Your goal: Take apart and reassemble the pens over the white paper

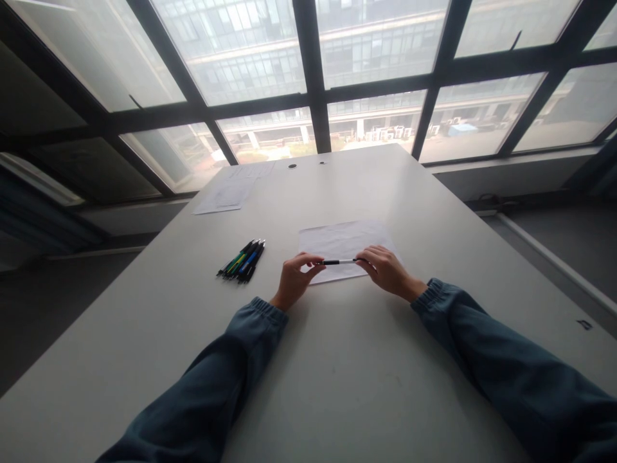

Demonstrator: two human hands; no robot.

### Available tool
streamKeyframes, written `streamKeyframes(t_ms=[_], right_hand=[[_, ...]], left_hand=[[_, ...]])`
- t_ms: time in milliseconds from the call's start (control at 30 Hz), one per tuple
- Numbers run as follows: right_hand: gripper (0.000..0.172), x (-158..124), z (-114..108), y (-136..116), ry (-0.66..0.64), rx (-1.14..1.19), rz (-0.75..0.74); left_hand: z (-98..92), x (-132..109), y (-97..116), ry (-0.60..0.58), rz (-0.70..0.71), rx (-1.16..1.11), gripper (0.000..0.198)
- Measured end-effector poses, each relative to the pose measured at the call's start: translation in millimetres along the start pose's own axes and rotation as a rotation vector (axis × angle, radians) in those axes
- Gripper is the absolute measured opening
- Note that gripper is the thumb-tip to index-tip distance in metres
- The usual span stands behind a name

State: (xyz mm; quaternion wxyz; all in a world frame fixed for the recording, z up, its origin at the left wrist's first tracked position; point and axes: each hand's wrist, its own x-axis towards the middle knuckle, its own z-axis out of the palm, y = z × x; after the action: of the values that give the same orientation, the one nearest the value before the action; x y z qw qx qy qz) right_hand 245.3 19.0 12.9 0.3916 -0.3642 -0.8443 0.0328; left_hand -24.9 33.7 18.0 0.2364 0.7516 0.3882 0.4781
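Note:
A pen (339, 262) with a black part and a paler part lies level between my two hands, over a white sheet of paper (337, 238). My left hand (296, 276) pinches its left end between thumb and fingers. At the other end, the thumb and fingers of my right hand (388, 270) are closed on the pen. The pen's two tips are partly hidden by my fingers. To the left of my left hand, a bunch of several pens (242, 262), black, green and blue, rests on the white table (168, 308).
More papers (226, 193) lie at the table's far left. Two small round dark-centred spots (292, 166) sit near the far edge. A small dark item (584, 325) is at the right edge. Large windows (371, 45) stand beyond the table.

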Motion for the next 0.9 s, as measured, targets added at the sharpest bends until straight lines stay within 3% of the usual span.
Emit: streamKeyframes(t_ms=[200,367,433,600,733,800,900], right_hand=[[0.02,1,0,-2,0.025,0.029,0.005],[0.02,2,0,-2,0.049,0.011,0.01],[0.02,2,0,0,0.057,-0.004,0.017],[0.021,1,0,3,0.088,-0.027,0.05],[0.022,0,-1,5,0.102,-0.036,0.066],[0.022,-1,-1,6,0.104,-0.036,0.077],[0.021,-1,-1,7,0.109,-0.034,0.097]], left_hand=[[-0.4,2,4,0.003,0.048,0.02,0.028],[1.7,5,-2,-0.061,0.067,-0.051,0.067],[2.0,6,-5,-0.052,0.054,-0.061,0.074],[-1.0,9,-5,0.024,-0.051,-0.016,0.044],[-10.6,9,-4,0.111,-0.144,0.146,0.037],[-19.1,6,-6,0.054,-0.131,0.302,0.032],[-32.9,-1,-8,-0.162,-0.077,0.461,0.025]])
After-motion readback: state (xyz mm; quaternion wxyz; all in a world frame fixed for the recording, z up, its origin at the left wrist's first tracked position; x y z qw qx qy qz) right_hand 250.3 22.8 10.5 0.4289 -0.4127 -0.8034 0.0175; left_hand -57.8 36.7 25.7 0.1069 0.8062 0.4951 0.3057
